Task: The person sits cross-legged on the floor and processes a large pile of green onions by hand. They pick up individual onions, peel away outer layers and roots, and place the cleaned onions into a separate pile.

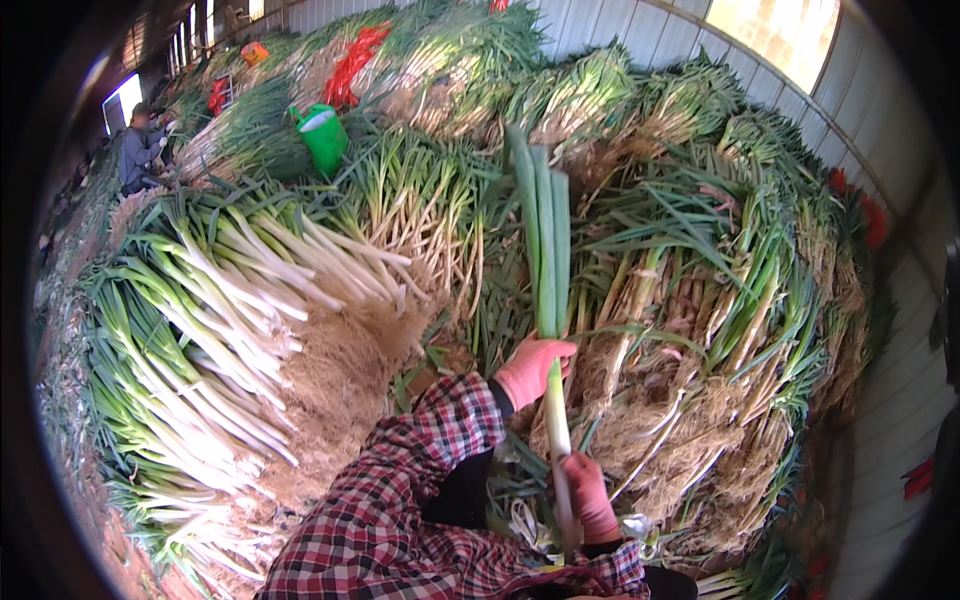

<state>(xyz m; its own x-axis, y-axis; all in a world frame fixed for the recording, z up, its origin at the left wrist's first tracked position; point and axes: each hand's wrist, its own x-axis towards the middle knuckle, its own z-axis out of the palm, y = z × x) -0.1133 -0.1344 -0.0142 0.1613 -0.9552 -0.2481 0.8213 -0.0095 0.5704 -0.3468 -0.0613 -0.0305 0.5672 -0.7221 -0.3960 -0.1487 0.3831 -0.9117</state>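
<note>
A long Welsh onion point(553, 409) stands almost upright before me, its flat green leaves point(547, 247) pointing away and its pale shaft running down toward my body. My left hand point(531, 373), in a pinkish glove, is closed around it where leaves meet shaft. Lower down, my right hand point(589, 487), gloved alike, has its fingers around the white shaft. The root end is blurred near my lap. To the right lies a heap of unpeeled onions point(675, 315) with dry brown skins and matted roots. Left of me, cleaner white-stemmed onions point(217, 300) lie in a curved pile, roots inward.
A green plastic bucket point(322, 139) stands among the onions at the back. Red plastic ties or bags point(356, 64) lie on the far heap. Another person point(140, 154) sits at the far left. A corrugated metal wall point(870, 97) bounds the right. Peeled scraps point(529, 521) lie by my lap.
</note>
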